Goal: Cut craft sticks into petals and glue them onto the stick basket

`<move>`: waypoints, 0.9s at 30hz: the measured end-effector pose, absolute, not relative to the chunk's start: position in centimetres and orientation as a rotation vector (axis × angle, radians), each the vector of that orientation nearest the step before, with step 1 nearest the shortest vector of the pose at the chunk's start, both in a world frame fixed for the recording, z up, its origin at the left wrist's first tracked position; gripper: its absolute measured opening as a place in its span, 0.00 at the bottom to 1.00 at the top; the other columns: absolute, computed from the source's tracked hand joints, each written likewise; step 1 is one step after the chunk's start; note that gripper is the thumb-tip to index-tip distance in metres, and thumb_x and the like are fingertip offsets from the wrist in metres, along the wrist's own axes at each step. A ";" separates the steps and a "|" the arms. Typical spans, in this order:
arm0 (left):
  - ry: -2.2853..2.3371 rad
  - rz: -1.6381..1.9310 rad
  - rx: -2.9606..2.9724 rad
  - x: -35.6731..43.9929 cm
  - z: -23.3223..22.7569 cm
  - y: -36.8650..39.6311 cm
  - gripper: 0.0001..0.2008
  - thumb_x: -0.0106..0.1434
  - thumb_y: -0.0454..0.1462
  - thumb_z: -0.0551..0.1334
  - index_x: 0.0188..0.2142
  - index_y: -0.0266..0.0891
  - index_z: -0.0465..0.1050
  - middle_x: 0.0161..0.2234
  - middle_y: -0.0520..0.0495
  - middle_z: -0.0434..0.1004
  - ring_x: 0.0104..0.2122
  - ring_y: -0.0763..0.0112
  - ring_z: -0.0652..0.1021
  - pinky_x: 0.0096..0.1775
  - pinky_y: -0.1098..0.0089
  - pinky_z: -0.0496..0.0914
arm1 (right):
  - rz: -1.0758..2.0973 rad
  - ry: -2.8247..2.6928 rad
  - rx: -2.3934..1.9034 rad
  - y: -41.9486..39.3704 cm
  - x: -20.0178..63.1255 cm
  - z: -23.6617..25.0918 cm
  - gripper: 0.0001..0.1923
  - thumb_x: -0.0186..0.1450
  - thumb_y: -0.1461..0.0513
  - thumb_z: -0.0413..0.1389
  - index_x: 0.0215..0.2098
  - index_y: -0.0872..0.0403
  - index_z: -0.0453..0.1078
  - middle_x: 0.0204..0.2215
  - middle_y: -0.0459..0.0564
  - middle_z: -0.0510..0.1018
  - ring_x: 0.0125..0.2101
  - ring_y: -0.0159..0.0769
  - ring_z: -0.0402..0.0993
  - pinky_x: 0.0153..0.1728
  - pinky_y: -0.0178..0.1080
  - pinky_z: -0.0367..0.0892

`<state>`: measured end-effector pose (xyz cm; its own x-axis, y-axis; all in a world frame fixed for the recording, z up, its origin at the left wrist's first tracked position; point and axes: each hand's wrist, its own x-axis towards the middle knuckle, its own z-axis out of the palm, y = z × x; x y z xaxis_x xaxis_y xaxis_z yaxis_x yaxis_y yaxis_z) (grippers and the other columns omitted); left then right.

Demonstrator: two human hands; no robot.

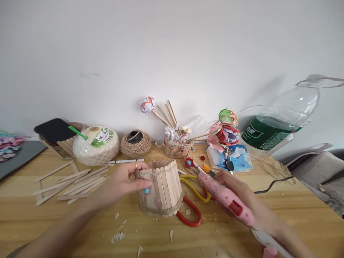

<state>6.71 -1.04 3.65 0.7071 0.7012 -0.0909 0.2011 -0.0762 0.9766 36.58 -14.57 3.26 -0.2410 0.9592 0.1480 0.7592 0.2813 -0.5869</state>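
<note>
pink glue gun beside pale, twine-bound stick cup with beads.

A: Place type? Quick.

B: Home craft corner. Wooden table pushed against a plain white wall.

A: Evidence?

B: Loose craft sticks toward the table's left edge, twine ball at the back edge, a small cup of pens and skewers beside it, paper flowers right of that. Pink glue gun, scissors, trimmed chips near the front edge.

A: Why home, not workshop?

B: Household clutter: phone, tissue pack, keys, cut plastic bottle. No benches or machines visible.
</note>
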 end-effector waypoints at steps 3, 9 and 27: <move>0.741 0.444 1.641 5.5 3.7 -0.1 0.09 0.54 0.41 0.64 0.32 0.39 0.69 0.27 0.54 0.71 0.29 0.71 0.71 0.33 0.72 0.64 | 0.510 -2.181 -1.734 -14.6 36.5 2.5 0.11 0.51 0.68 0.51 0.33 0.52 0.58 0.34 0.51 0.65 0.33 0.41 0.63 0.34 0.44 0.63; 0.731 0.437 1.839 3.6 3.9 1.6 0.11 0.55 0.42 0.63 0.35 0.39 0.70 0.33 0.51 0.73 0.36 0.66 0.73 0.40 0.67 0.66 | 0.538 -2.223 -1.797 -14.7 37.4 1.0 0.19 0.48 0.72 0.49 0.38 0.53 0.62 0.39 0.53 0.67 0.41 0.45 0.64 0.41 0.48 0.64; 0.648 0.752 1.451 3.0 4.3 2.6 0.13 0.51 0.34 0.64 0.38 0.35 0.69 0.35 0.49 0.75 0.33 0.70 0.75 0.37 0.70 0.69 | 0.715 -2.161 -1.553 -12.0 17.4 1.8 0.07 0.63 0.67 0.52 0.36 0.53 0.70 0.33 0.48 0.76 0.33 0.35 0.73 0.34 0.34 0.68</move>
<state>3.04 2.63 4.29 0.6217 0.7811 0.0571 -0.0597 -0.0255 0.9979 17.38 -12.02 1.78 -0.3148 0.9491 0.0133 0.7539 0.2585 -0.6040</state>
